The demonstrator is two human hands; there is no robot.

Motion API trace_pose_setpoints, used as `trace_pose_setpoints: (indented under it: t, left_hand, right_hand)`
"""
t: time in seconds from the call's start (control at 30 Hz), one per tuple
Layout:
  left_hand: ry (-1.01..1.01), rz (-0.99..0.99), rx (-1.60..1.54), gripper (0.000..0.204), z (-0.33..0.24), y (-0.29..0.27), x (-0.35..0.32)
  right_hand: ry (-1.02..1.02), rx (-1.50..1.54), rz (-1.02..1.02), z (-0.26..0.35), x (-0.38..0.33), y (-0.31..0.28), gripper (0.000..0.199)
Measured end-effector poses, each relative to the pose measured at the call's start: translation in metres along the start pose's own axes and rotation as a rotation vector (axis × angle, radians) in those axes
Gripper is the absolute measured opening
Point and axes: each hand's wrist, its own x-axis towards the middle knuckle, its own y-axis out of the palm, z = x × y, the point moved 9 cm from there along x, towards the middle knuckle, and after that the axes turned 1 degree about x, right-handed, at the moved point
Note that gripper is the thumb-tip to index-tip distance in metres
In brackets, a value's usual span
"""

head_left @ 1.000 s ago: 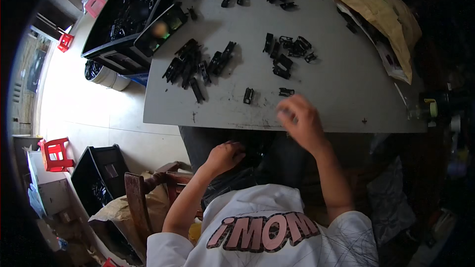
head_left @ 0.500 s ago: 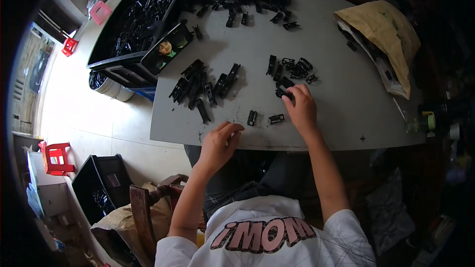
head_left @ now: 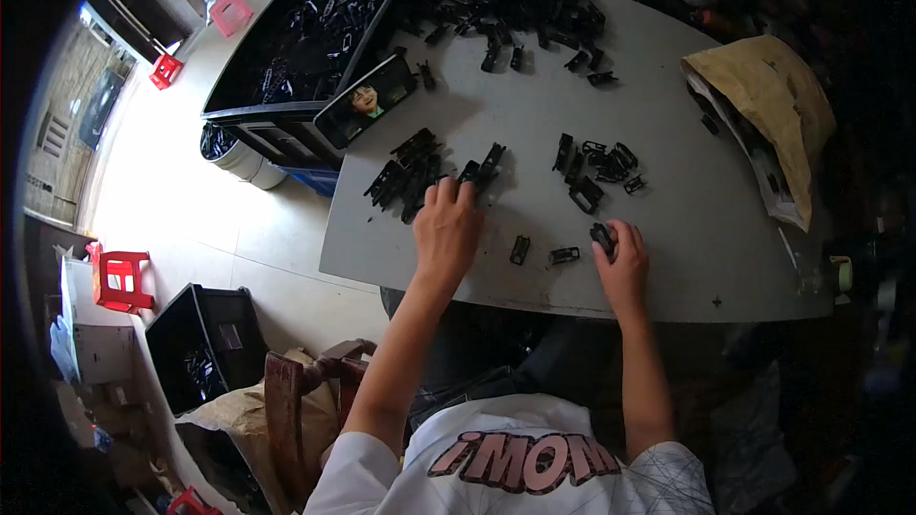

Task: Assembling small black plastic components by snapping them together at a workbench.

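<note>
My left hand [head_left: 448, 229] reaches over the near side of a cluster of black plastic parts [head_left: 393, 183] left of the table's middle. Its fingers curl down close together among them; their tips are hidden, and I cannot make out what they hold, if anything. Between the thumb and fingers of my right hand [head_left: 625, 267] is a black plastic part [head_left: 601, 239], close to the near table edge. Two small rectangular black frames, one upright in view [head_left: 519, 250] and one lying crosswise [head_left: 565, 256], rest between my hands. Beyond the right hand lies a group of black frames [head_left: 611, 162].
A large black crate [head_left: 277, 113] full of black parts stands at the left, with a phone [head_left: 365, 101] leaning on it. More parts are heaped [head_left: 515, 2] at the table's far side. A brown paper bag [head_left: 763, 86] lies open at the right.
My left hand has moved from the near table edge forward onto the left cluster. My right hand has drawn back from the right-hand group with a black part in it. The whole view has shifted slightly.
</note>
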Motion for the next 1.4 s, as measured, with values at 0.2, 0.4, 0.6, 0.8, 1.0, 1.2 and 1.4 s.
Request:
trace_pose_setpoints:
  t: [0.2,0.4,0.6,0.8,1.0,1.2,1.4]
  left_hand:
    - [0.101,-0.051,0.009,0.015,-0.004,0.007,-0.001]
    - [-0.139,0.035,-0.631,0.016,0.009,-0.006,-0.018]
    - [-0.303,0.250,-0.922,0.013,0.004,-0.005,-0.048]
    - [-0.306,0.360,-0.942,0.013,-0.013,0.011,-0.068]
    - [-0.237,0.327,-0.844,0.012,-0.028,0.014,-0.069]
    - [-0.063,0.253,-0.797,0.027,-0.060,0.004,-0.071]
    - [-0.136,0.409,-1.036,0.034,-0.058,0.006,-0.083]
  right_hand:
    - [0.027,0.033,0.051,-0.009,-0.008,-0.005,0.028]
    - [-0.272,0.140,0.150,0.040,-0.009,-0.007,0.032]
    - [-0.420,-0.002,0.317,0.059,-0.008,0.017,0.031]
    - [-0.358,-0.058,0.256,0.053,-0.012,0.027,0.029]
    - [-0.350,0.212,0.340,0.097,-0.028,0.019,0.031]
    - [-0.423,0.083,0.325,0.104,-0.041,0.028,0.035]
    - [-0.035,0.450,0.429,0.062,-0.043,0.023,0.028]
